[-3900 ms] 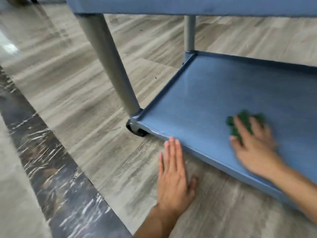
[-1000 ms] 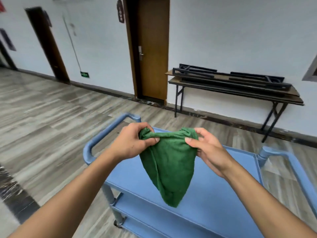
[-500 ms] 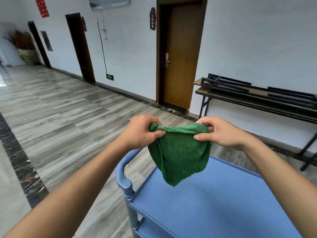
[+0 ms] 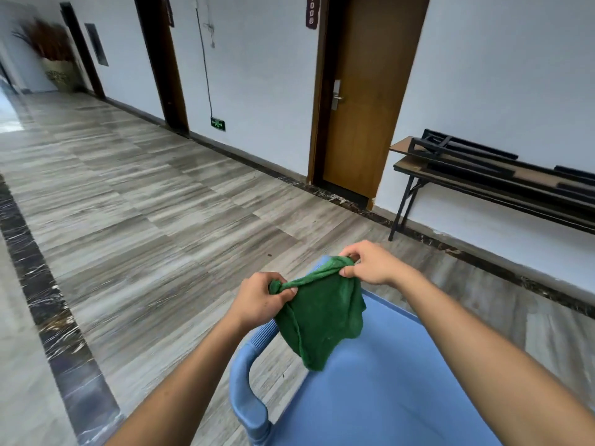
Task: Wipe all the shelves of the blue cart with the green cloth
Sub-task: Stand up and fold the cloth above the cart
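The green cloth (image 4: 320, 317) hangs in the air above the blue cart's top shelf (image 4: 386, 391), stretched between both hands. My left hand (image 4: 260, 299) pinches its left upper corner and my right hand (image 4: 370, 263) pinches its right upper corner. The cloth sags to a point over the shelf's left part, without touching it. The cart's blue handle (image 4: 248, 378) curves up at the left end, below my left forearm. The lower shelves are out of sight.
I stand in a corridor with a grey striped floor (image 4: 145, 220). A brown door (image 4: 363, 94) is ahead in the white wall. Folding tables (image 4: 489, 178) are stacked along the wall at the right. A dark marble strip (image 4: 38, 294) runs along the floor at left.
Earlier my right hand wiped the bottom shelf while my left lay on the floor. Since then I have stood up, and both hands hold the cloth spread above the top shelf; the view has swung left.
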Motion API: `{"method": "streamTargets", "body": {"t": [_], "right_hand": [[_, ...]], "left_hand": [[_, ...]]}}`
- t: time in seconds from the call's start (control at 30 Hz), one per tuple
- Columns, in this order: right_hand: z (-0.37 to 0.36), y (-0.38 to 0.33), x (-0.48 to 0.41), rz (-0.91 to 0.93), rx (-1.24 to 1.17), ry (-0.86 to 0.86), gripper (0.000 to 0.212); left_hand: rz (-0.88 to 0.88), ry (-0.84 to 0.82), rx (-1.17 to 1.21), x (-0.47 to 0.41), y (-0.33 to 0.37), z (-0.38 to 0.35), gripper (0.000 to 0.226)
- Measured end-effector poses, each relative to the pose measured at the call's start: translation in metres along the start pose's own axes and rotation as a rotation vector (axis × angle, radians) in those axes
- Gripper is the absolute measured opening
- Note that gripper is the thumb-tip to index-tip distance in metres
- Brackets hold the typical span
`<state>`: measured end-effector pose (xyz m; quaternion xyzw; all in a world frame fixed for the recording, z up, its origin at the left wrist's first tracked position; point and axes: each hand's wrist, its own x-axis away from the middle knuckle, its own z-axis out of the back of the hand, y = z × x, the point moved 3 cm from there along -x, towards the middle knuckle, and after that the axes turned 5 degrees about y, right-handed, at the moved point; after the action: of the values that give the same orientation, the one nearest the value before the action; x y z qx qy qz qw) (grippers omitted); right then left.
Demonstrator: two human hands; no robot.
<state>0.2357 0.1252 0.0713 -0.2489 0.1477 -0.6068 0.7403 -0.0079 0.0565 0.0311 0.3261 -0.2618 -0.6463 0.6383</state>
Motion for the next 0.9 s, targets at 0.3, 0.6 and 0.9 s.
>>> {"method": "streamTargets", "body": {"t": [0.3,0.6,0.9], "right_hand": [[-0.109,0.000,-0.146,0.110,0.014,-0.009,0.017],[-0.152,0.029,-0.153,0.368,0.202,-0.271,0.057],[-0.153,0.057,-0.113,0.566,0.406,-0.236,0.053]], "left_hand": [[0.382,0.135,-0.054,-0.068,-0.104,-0.017,0.017],[0.411,-0.109,-0.224,-0.059,-0.145,-0.073,0.060],[0.068,-0.194,-0.323,-0.041,-0.096,-0.086,0.056]]}}
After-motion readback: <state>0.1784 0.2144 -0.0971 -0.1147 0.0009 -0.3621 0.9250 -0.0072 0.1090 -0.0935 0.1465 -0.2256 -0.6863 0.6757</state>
